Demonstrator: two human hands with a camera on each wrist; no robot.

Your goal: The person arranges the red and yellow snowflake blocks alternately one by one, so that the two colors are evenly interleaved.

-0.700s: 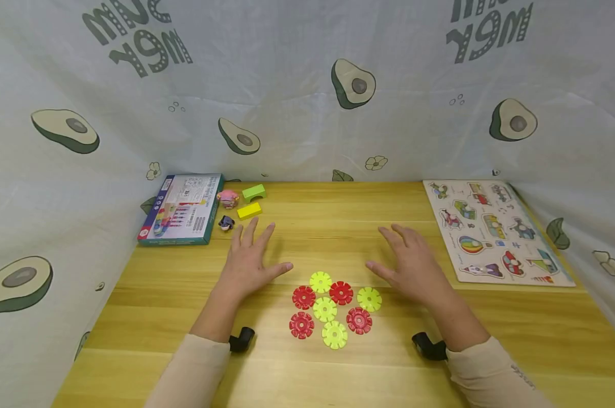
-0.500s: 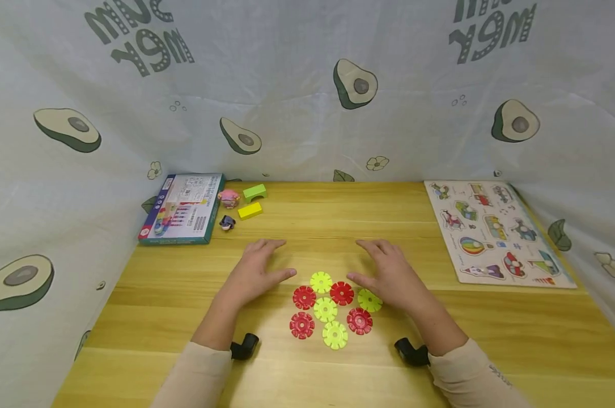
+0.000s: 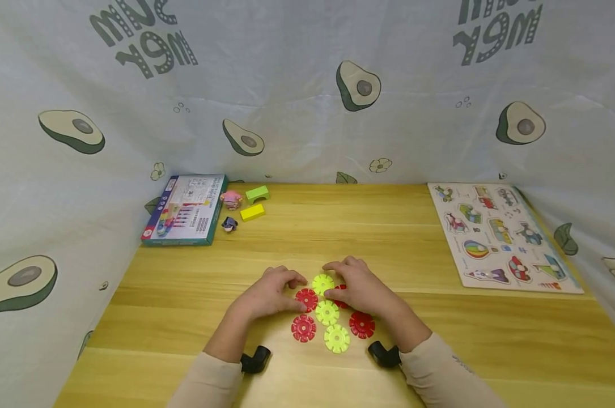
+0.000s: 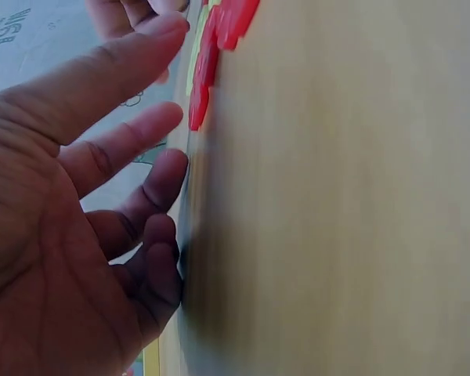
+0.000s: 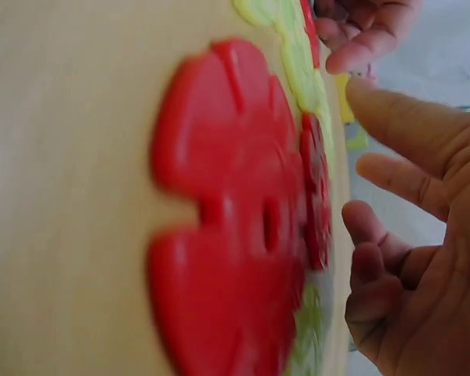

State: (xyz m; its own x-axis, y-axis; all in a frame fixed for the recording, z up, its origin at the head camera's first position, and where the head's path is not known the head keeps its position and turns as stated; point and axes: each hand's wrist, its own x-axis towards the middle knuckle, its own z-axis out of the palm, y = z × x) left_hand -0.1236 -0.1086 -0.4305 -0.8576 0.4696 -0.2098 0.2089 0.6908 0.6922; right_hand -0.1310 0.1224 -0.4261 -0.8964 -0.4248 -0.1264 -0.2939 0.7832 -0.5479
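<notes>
Red and yellow-green notched plastic discs lie flat in a cluster on the wooden table. My left hand (image 3: 271,292) is at the cluster's left side, its thumb tip overlapping the upper left red disc (image 3: 306,298) in the head view. Nothing sits between its thumb and loosely bent fingers in the left wrist view. From the right, my right hand (image 3: 363,286) hovers over the discs, thumb near the top yellow-green disc (image 3: 323,283). It partly covers one red disc and hides the rightmost yellow-green one. A red disc (image 5: 227,211) looms large in the right wrist view, apart from the fingers.
At the back left lie a boxed toy set (image 3: 185,209), a pink figure (image 3: 231,199), a small dark figure (image 3: 229,224), a green arch block (image 3: 257,194) and a yellow block (image 3: 253,212). A picture puzzle board (image 3: 501,238) lies at the right. Behind hangs a printed cloth (image 3: 287,85).
Both hands have moved inward to the discs, the right hand leftward and the left hand rightward. Their fingers, spread earlier, are now more bent. The discs lie as before.
</notes>
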